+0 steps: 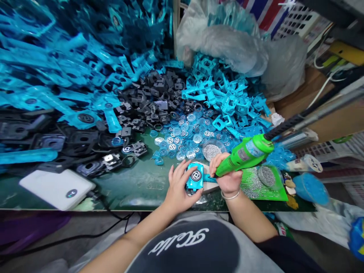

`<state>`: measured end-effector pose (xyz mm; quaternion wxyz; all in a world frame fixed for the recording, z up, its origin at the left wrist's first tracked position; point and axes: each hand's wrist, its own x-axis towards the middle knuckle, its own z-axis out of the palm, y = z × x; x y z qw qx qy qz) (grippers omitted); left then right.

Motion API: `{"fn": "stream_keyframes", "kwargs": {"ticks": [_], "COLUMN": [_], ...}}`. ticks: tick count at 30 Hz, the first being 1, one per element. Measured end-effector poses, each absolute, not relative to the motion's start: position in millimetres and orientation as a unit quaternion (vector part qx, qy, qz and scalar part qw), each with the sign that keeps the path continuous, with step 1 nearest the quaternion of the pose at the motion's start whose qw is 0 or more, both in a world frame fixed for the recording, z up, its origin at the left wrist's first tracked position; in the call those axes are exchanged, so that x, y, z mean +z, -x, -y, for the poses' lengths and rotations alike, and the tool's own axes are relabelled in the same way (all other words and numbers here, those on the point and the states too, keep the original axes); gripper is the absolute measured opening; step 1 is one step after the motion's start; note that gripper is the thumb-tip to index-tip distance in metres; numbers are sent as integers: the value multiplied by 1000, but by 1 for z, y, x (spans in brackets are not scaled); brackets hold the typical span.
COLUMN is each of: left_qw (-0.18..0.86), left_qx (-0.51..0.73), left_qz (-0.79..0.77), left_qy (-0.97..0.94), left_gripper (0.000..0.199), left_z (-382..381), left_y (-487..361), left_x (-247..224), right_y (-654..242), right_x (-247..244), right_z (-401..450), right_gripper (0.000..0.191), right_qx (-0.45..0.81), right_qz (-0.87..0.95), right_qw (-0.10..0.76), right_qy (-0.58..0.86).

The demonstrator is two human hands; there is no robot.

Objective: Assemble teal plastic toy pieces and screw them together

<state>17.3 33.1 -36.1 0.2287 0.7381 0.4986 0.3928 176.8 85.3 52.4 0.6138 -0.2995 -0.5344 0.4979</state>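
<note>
My left hand is wrapped round a blue plastic housing with a dark round disc and white swirl on its face. The housing lies near the front edge of the green table, over a pale block. In my right hand is a green electric screwdriver, its fingers closed round the lower end. It slants up to the right, and its tip points down at the housing's right-hand part. Whether the tip touches a screw is hidden by my fingers.
Clear round discs, black parts and blue parts are heaped behind. A cup of screws stands near the screwdriver. Right lies a green screw tray; left, a white power bank with a cable.
</note>
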Motion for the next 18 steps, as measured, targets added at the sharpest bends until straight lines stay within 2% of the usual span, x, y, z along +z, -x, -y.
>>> {"fn": "stream_keyframes", "kwargs": {"ticks": [9,18], "left_qw": [238,230], "left_qx": [395,384], "left_qz": [-493,-499], "left_qy": [-737,-742], "left_gripper": [54,52], "left_z": [-34,-34], "left_y": [-16,-15], "left_x": [-35,-37], "right_y": [-173,-168], "right_x": [42,65], "right_z": [-83,-62], "right_gripper": [67,71], "right_qx": [478,537], "right_qz": [529,518], "right_qw": [621,617], "right_qy": [325,251]}}
